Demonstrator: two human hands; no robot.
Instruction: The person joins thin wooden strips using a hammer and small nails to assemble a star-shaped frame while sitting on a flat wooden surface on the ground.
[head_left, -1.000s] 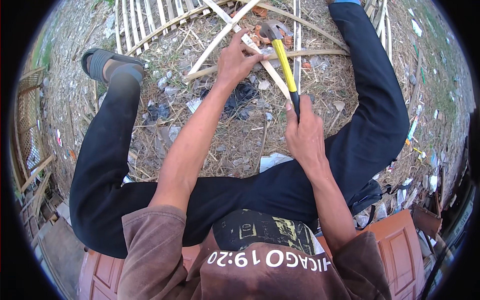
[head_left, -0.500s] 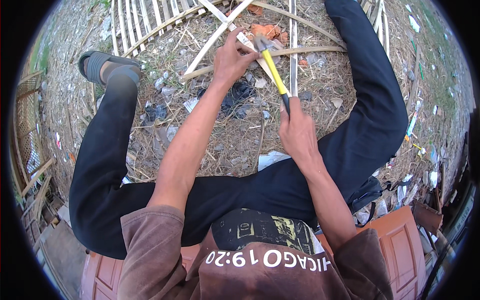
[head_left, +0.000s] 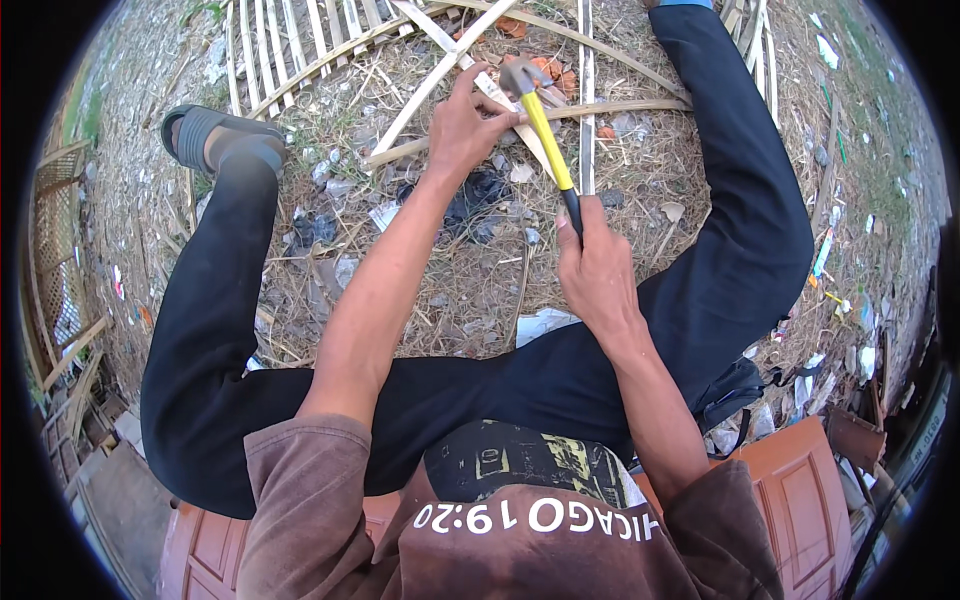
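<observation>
Right hand (head_left: pixel 602 268) around one hammer (head_left: pixel 545 132), left hand (head_left: pixel 463 127) on one slat (head_left: pixel 533 147), grip unclear.

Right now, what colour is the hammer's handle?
The hammer handle is yellow, black at the grip; the head view shows it best.

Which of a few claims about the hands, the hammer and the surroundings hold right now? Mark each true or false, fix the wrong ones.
1. The right hand grips the hammer. True.
2. The hammer's handle is red from end to end. False: it is yellow, with a black grip.
3. The left hand is at a pale wooden strip. True.
4. The left foot is bare. False: a grey sandal is on it.
5. The person's trousers are dark. True.
6. The hammer's head points toward the person's shirt. False: it points away, toward the top of the picture.
</observation>
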